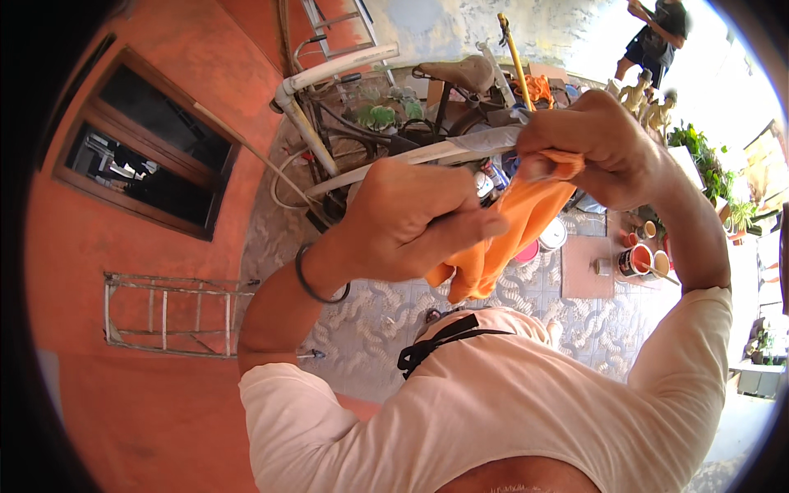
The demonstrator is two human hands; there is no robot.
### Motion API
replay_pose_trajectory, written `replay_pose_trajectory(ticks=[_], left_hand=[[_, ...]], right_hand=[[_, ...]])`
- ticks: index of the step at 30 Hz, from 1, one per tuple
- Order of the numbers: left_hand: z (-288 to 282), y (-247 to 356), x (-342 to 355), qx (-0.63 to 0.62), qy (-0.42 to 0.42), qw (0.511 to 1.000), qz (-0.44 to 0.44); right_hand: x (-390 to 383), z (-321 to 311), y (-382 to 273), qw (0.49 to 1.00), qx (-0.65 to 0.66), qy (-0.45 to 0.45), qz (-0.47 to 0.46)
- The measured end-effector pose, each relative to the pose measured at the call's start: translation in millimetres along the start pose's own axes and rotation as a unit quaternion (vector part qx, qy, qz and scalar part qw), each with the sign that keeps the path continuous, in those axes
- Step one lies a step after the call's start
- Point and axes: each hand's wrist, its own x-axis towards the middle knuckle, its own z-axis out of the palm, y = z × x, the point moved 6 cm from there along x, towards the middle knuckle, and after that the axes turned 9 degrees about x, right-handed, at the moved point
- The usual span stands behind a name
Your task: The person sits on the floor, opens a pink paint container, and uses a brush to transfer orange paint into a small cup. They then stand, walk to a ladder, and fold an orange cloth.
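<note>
An orange cloth hangs in folds in front of my chest, gathered at its top. My right hand grips its upper edge, fingers curled round the bunched fabric. Beside it on the left, my left hand is closed with the thumb laid across toward the cloth. Folds of the fabric come out below that thumb; the left fingertips are hidden from view. A dark band circles my left wrist.
A bicycle with a brown saddle stands ahead behind a pale pipe frame. Left, a ladder lies by the orange wall. Paint buckets stand right on the patterned floor. Another person stands at the far right.
</note>
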Motion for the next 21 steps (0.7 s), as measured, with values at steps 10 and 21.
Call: replay_pose_trajectory(ticks=[10,21], left_hand=[[-13,-52,-85,-0.196,-0.049,0.948,-0.246],[-89,-102,-162,-0.156,-0.023,0.905,-0.396]], right_hand=[[-123,-94,134,0.927,-0.032,0.335,0.167],[-294,-161,204,0.753,-0.06,0.591,0.282]])
